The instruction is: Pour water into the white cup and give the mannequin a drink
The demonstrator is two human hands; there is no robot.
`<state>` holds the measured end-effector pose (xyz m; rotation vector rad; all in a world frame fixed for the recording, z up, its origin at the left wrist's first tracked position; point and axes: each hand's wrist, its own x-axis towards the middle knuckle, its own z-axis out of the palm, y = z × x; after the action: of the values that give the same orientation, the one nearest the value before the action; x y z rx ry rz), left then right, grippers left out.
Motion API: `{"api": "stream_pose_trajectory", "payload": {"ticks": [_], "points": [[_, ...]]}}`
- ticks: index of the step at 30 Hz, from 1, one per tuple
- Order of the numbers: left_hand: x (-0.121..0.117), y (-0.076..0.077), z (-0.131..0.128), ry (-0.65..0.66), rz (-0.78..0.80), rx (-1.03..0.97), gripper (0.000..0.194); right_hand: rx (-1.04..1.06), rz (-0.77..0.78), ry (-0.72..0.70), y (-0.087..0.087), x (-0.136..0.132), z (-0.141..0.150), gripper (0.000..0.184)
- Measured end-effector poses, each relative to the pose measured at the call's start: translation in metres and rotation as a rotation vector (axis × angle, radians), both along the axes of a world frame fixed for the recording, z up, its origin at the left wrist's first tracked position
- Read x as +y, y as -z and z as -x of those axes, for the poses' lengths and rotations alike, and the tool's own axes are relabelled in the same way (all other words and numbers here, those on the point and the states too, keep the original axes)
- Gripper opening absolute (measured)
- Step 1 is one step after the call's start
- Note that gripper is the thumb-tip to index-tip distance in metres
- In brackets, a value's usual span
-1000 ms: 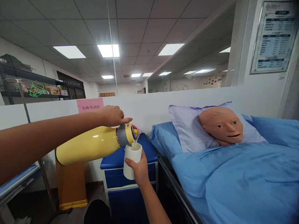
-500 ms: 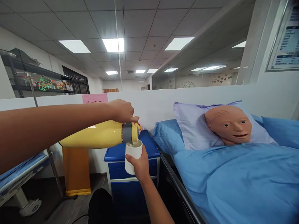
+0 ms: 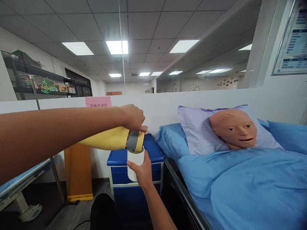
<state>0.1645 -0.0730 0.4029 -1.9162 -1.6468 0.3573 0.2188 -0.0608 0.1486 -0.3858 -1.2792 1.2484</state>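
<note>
My left hand (image 3: 133, 116) is closed on a yellow thermos jug (image 3: 111, 139), gripping it from above, its thumb at the lid end. The jug lies tilted, its grey collar and yellow top pointing down to the right. Its mouth is at the rim of a white cup (image 3: 134, 163), which my right hand (image 3: 144, 172) grips from the right side with the thumb across the front. The cup stands nearly upright in the air before a blue bedside cabinet (image 3: 153, 150). My left forearm covers part of the jug and its handle. What is inside the cup is hidden.
A bed with a blue quilt (image 3: 251, 185) stands at the right. A mannequin head (image 3: 233, 127) rests on its pale pillow (image 3: 194, 134). A dark bed rail (image 3: 184, 195) runs beside the cabinet. At left are an orange board (image 3: 78, 172), a metal pole (image 3: 56, 179) and another bed (image 3: 21, 179).
My left hand has moved slightly right, and the jug now tips more steeply with its mouth lower at the cup. The cup has shifted slightly left and down.
</note>
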Motion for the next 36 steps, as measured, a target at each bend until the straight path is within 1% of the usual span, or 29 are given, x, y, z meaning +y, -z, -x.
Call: {"api": "stream_pose_trajectory", "payload": {"ticks": [3, 5, 11, 15, 20, 26, 28, 33, 36], "points": [[0.0, 0.0, -0.007, -0.016, 0.106, 0.143, 0.07, 0.049, 0.012, -0.015, 0.0, -0.003, 0.001, 0.043], [0.001, 0.001, -0.011, 0.002, 0.107, 0.184, 0.072, 0.073, 0.028, -0.028, 0.001, -0.005, 0.002, 0.04], [0.003, 0.002, -0.019, 0.032, 0.101, 0.221, 0.073, 0.057, 0.032, -0.021, 0.003, -0.003, 0.001, 0.056], [0.004, 0.001, -0.023, 0.029, 0.107, 0.195, 0.069, 0.053, 0.03, -0.002, 0.005, 0.0, -0.002, 0.053], [0.007, 0.0, -0.026, -0.001, 0.118, 0.114, 0.06, 0.037, 0.03, -0.021, 0.004, 0.0, -0.004, 0.051], [0.013, 0.001, -0.023, 0.006, 0.057, -0.032, 0.049, 0.033, 0.024, -0.022, 0.004, 0.0, -0.005, 0.054], [0.014, 0.002, -0.023, 0.008, 0.06, -0.036, 0.05, 0.027, 0.033, -0.028, 0.004, 0.0, -0.006, 0.053], [0.012, 0.003, -0.024, 0.025, 0.136, 0.12, 0.064, 0.03, 0.043, -0.045, 0.007, 0.0, -0.004, 0.054], [0.012, 0.003, -0.018, 0.024, 0.13, 0.104, 0.066, 0.028, 0.04, -0.067, 0.009, 0.002, -0.001, 0.055]]}}
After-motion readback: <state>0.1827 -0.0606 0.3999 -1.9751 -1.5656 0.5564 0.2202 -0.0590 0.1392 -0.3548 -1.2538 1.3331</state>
